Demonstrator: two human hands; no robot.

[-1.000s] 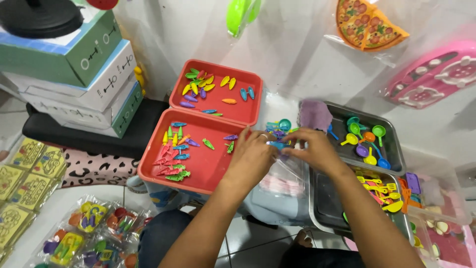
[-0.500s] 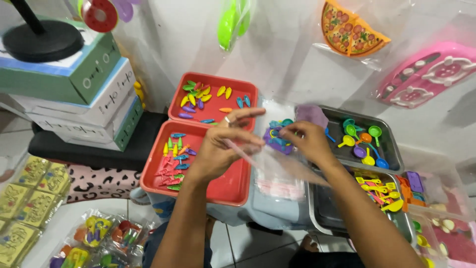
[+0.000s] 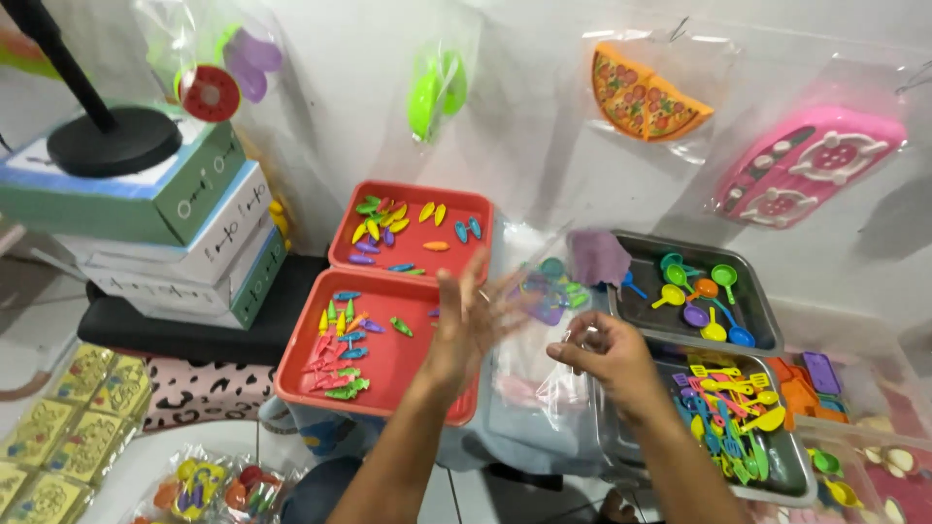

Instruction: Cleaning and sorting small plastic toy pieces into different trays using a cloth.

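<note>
The left hand (image 3: pixel 473 325) is up in the air with its fingers spread wide. It is blurry. It holds nothing that can be seen for sure, but its fingertips are right at the edge of a clear plastic bag (image 3: pixel 544 330). The right hand (image 3: pixel 602 351) is just beside it, with the fingers pinched together on that same bag. The bag hangs between the two hands, and it has small toy pieces (image 3: pixel 549 289) in blue, green and purple inside, up near the top.

Under the left hand sits a red tray (image 3: pixel 388 364) with little colored bits in it. Most of the bits lie on the far side from the hand. A second red tray (image 3: pixel 456 254) is just behind the first one, farther away from the hands. It holds yellow, green and blue bits.

Past the right hand there is a metal tray (image 3: pixel 757 325) with toy spoons and pans (image 3: pixel 701 296) in many colors. A purple cloth (image 3: pixel 597 257) lies on its near corner. Another metal tray (image 3: pixel 791 475) is beside the right arm, full of yellow and blue toy forks and scoops.

Far off to the left side is a stack of boxes (image 3: pixel 194 233). On the wall hang a toy pizza (image 3: pixel 646 92) and a pink toy stove (image 3: pixel 806 165) in clear bags.
</note>
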